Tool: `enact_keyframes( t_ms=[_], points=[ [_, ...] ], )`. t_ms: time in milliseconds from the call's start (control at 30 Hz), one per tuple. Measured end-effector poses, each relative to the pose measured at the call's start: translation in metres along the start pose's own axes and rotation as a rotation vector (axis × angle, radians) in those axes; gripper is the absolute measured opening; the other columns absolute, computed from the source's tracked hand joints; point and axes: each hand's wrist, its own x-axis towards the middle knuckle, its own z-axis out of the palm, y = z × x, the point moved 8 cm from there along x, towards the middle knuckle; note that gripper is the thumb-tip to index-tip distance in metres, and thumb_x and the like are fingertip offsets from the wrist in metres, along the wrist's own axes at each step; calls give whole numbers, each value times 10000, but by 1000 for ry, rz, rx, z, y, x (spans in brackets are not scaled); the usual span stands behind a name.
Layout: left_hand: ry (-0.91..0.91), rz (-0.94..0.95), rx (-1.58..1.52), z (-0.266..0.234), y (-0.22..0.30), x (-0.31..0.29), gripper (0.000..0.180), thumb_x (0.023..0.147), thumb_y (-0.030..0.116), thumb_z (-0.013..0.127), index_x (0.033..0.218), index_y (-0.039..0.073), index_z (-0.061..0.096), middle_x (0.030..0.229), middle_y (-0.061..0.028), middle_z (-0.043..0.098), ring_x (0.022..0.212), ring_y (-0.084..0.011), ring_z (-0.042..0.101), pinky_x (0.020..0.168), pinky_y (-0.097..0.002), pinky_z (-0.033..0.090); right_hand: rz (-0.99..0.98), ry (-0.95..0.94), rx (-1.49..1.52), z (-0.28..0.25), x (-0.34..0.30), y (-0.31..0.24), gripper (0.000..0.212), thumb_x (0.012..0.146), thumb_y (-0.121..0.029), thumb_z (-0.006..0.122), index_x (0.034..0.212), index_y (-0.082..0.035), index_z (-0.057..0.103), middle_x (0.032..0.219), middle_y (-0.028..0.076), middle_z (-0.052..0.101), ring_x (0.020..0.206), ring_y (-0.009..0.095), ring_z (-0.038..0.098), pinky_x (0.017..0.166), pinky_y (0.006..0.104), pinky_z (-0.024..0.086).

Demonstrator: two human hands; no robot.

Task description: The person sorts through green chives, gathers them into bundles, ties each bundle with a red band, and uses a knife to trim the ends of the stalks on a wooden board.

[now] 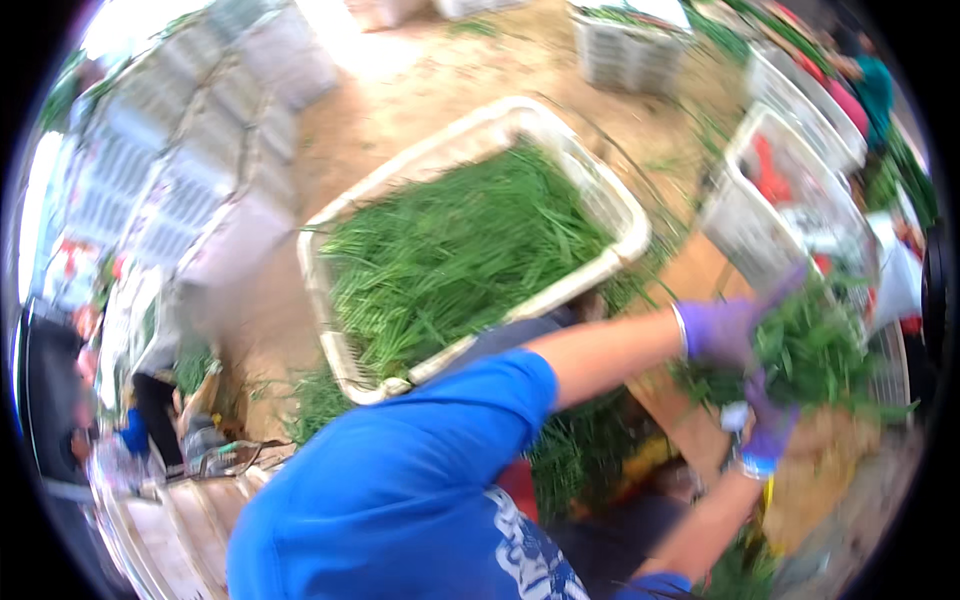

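My left hand, in a purple glove, reaches to the right and closes on a loose bunch of long-leaved greens. Just below it, my right hand, also gloved in purple, grips the lower side of the same bunch. Motion smears the fingers, and leaves cover part of them. A small white object shows beside my right hand; its kind is unclear. Left of my hands stands a large white plastic crate, with many similar thin green leaves spread inside it.
Stacked white crates line the left side. More white crates stand at right, one with red and clear plastic inside. Another crate is at the back. Cardboard and loose greens lie near me. Another person is far right.
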Motion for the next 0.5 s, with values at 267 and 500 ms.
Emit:
enact_keyframes(
  t_ms=[267,500],
  points=[
    [170,-157,391,5,15,15,801,567,214,778,1193,36,310,1032,-122,567,910,-184,554,782,-305,465,-213,-107,-794,59,30,-43,384,799,-214,549,1140,-54,474,1125,147,512,1075,248,470,899,336,363],
    [285,-279,-369,52,65,18,488,730,120,633,1172,36,446,879,-125,609,787,-221,602,675,-363,473,-251,354,-359,22,3,-114,421,736,-266,626,1059,-19,519,1015,129,588,925,243,575,794,318,448]
  ],
)
